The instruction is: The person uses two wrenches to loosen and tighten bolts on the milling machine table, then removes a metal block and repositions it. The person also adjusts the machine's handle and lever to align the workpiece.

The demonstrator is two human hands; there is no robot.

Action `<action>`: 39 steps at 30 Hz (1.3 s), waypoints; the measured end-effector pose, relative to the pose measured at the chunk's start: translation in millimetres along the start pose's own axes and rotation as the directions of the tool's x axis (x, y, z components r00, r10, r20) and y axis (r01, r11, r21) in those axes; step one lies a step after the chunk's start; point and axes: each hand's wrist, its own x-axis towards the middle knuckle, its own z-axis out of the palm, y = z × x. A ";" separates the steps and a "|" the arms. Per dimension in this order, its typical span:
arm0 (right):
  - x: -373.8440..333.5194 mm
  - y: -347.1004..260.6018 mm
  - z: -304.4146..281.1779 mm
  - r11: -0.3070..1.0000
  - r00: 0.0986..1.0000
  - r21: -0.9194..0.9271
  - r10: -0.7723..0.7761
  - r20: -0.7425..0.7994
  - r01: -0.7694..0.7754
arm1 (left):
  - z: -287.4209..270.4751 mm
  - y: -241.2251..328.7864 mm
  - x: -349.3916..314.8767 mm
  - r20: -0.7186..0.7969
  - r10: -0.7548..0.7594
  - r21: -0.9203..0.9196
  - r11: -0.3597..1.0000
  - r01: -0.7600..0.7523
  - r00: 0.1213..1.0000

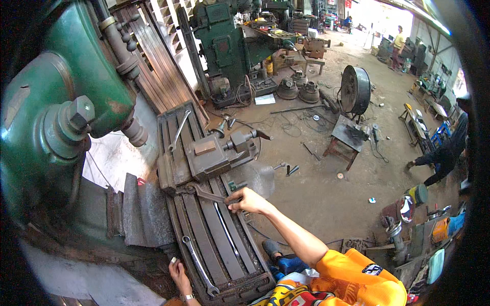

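Note:
My right hand (248, 200) is closed around the handle of a dark open-ended wrench (208, 195). The wrench's head sits low at the near side of a grey machine vise (210, 164), by its base; whether it grips a nut there I cannot tell. On top of the vise lies a small brownish block (205, 147). My left hand (179, 277), with a metal watch band at the wrist, is curled beside the near left edge of the slotted machine table (191, 206). A small pale thing shows at its fingertips, too small to name.
On the table lie a combination wrench (198, 262), a slim shiny wrench (225, 229) and another wrench (179, 130) beyond the vise. A green machine head (56, 86) overhangs the left. Rightward stand a drum fan (355, 90), a small metal table (348, 133) and a person's dark sleeve (449, 153).

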 end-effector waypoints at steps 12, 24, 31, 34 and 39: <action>54.0 29.6 74.4 0.927 0.946 -0.309 -0.275 -0.173 0.213 | -28.7 13.3 -70.3 -0.151 0.087 0.352 0.936 -0.029 0.985; 48.2 31.4 80.5 0.919 0.936 -0.330 -0.291 -0.198 0.216 | -0.3 10.2 -97.0 0.048 0.205 0.323 0.923 -0.210 0.978; 36.6 17.3 82.6 0.915 0.943 -0.359 -0.267 -0.201 0.183 | 15.2 44.6 -120.9 -0.019 0.187 0.352 0.921 -0.168 0.982; 36.7 16.3 85.9 0.933 0.967 -0.332 -0.199 -0.161 0.137 | 17.2 50.8 -123.0 -0.032 0.199 0.367 0.914 -0.174 0.980; 45.7 21.6 92.8 0.892 0.929 -0.410 -0.298 -0.219 0.190 | 16.6 58.1 -129.5 -0.075 0.208 0.359 0.918 -0.169 0.975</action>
